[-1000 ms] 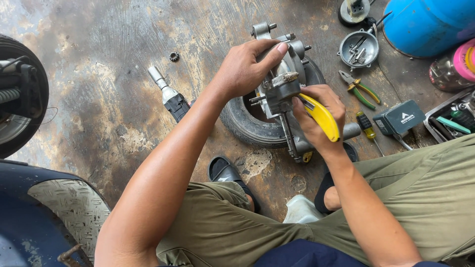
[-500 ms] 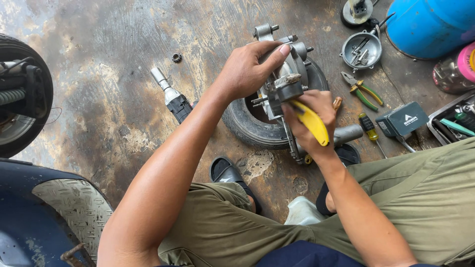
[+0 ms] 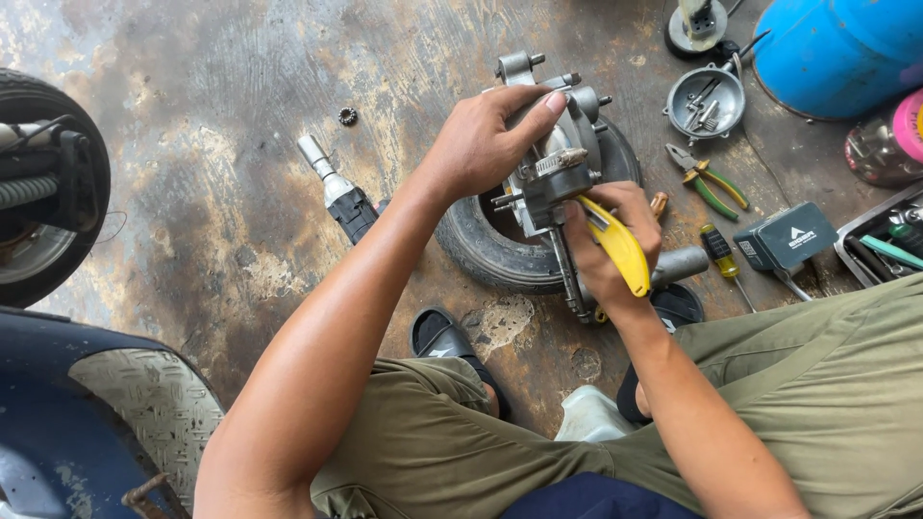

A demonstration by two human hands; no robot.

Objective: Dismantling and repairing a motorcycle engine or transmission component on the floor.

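The left hand's fingers [image 3: 524, 113] curl over the top of the grey cast-metal engine assembly [image 3: 558, 144], pressed against its housing to steady it, while the right hand's fingers [image 3: 615, 207] close tight round a yellow-handled tool [image 3: 620, 252] whose metal shank [image 3: 567, 269] runs down along the side of the assembly; where its tip sits is hidden. The left hand [image 3: 481, 144] and right hand [image 3: 611, 245] meet at the assembly, which rests tilted in the hollow of a small black rubber tyre [image 3: 481, 245] lying flat on the stained concrete floor [image 3: 212, 192]. As a judgement, the work looks midway: the assembly is off any machine and partly stripped, studs and a hose clamp still stand on it, and loose parts already lie in a round metal bowl [image 3: 707, 101] beyond it, so some fasteners are out and others remain. Close on the right lie green-handled pliers [image 3: 711, 183], a short yellow-and-black screwdriver [image 3: 719, 252], a dark grey box [image 3: 788, 238] and a grey metal cylinder [image 3: 678, 264], with a blue gas cylinder [image 3: 836, 48] behind; that side is crowded and leaves the right elbow little room. To the left a silver-and-black power tool [image 3: 336, 192] and a small black gear [image 3: 347, 116] lie apart, with more bare floor before a black scooter wheel [image 3: 43, 183] at the edge
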